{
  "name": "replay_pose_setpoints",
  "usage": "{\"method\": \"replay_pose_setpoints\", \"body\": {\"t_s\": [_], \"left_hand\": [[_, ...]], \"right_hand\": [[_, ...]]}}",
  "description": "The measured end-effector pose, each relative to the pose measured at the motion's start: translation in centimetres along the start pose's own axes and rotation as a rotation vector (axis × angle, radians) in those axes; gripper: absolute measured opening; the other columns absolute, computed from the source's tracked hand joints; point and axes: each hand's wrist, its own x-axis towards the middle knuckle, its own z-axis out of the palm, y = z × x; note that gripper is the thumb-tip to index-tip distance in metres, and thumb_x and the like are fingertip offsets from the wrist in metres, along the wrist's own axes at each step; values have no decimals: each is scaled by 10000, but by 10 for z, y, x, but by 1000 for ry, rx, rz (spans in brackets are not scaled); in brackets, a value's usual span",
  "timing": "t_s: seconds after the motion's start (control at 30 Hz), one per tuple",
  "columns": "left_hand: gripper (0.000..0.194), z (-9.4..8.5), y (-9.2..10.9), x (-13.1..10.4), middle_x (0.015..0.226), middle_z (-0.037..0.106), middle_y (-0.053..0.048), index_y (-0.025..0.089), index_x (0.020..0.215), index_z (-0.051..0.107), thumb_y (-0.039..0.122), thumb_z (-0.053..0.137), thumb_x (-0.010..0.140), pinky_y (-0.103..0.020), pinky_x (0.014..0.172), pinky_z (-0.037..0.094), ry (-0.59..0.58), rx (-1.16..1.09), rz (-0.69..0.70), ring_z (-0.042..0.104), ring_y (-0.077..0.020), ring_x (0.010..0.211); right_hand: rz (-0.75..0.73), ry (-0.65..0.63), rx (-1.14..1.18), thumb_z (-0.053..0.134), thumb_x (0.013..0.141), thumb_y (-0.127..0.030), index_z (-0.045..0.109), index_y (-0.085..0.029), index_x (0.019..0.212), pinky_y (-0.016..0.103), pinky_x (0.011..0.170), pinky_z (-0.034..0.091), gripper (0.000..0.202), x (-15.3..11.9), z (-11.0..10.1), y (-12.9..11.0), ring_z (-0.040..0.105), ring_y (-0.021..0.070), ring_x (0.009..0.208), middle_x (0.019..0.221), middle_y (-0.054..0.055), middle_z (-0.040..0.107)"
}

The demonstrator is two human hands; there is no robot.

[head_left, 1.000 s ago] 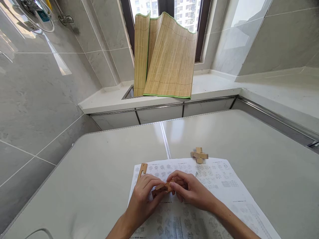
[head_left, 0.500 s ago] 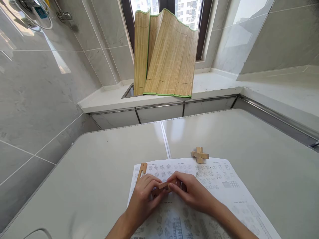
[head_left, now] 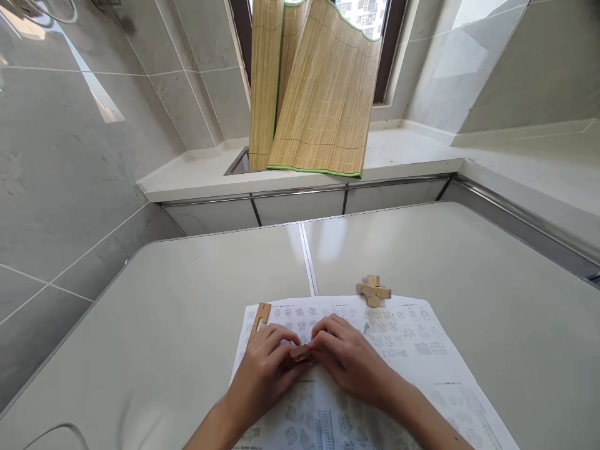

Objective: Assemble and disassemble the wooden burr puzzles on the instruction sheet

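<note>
Over the printed instruction sheet (head_left: 422, 369), both hands meet around small wooden puzzle pieces (head_left: 300, 353). My left hand (head_left: 267, 362) is closed on them from the left, its fingers curled. From the other side my right hand (head_left: 347, 356) pinches at the same pieces, its fingertips pressed close and partly hiding them. How the pieces fit together cannot be made out. Just beyond my left hand lies a flat, notched wooden piece (head_left: 260, 315) on the sheet. An assembled wooden cross-shaped puzzle (head_left: 374, 290) rests at the sheet's far edge.
The pale table (head_left: 178, 312) has a seam running away from me. Behind it is a white ledge (head_left: 398, 150), where a folded bamboo mat (head_left: 323, 94) leans at the window. A tiled wall (head_left: 70, 169) stands on the left. A thin cable (head_left: 60, 427) lies at lower left.
My right hand has closed in over the wooden pieces, covering more of them. The numbered piece in my left hand is now hidden. The camera view has tilted slightly downward.
</note>
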Motion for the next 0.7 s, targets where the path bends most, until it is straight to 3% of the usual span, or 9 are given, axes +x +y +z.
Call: {"method": "replay_pose_setpoints", "body": {"t_s": [0.33, 0.5, 0.7], "left_hand": [[28, 1, 0, -2, 893, 704, -21, 236, 1000, 701, 215, 720, 998, -304, 729, 555, 45, 23, -2, 657, -162, 791], [98, 0, 0, -3, 831, 663, -20, 220, 974, 698, 256, 642, 1046, -278, 663, 527, 13, 39, -46, 618, -154, 728], [120, -2, 0, -3, 850, 651, -29, 223, 1012, 679, 263, 583, 1071, -293, 672, 529, -32, 62, -68, 616, -177, 759]], "right_hand": [[34, -5, 21, 591, 1008, -116, 663, -237, 1048, 388, 854, 548, 146, 4, -5, -6, 620, 233, 993, 1037, 55, 677], [16, -47, -3, 726, 899, -95, 670, -256, 1138, 406, 907, 565, 294, 3, -7, -5, 629, 248, 1052, 1108, 58, 677], [18, -28, -56, 822, 864, -83, 677, -248, 1118, 384, 886, 572, 336, 2, -3, -1, 631, 238, 1031, 1094, 43, 688]]}}
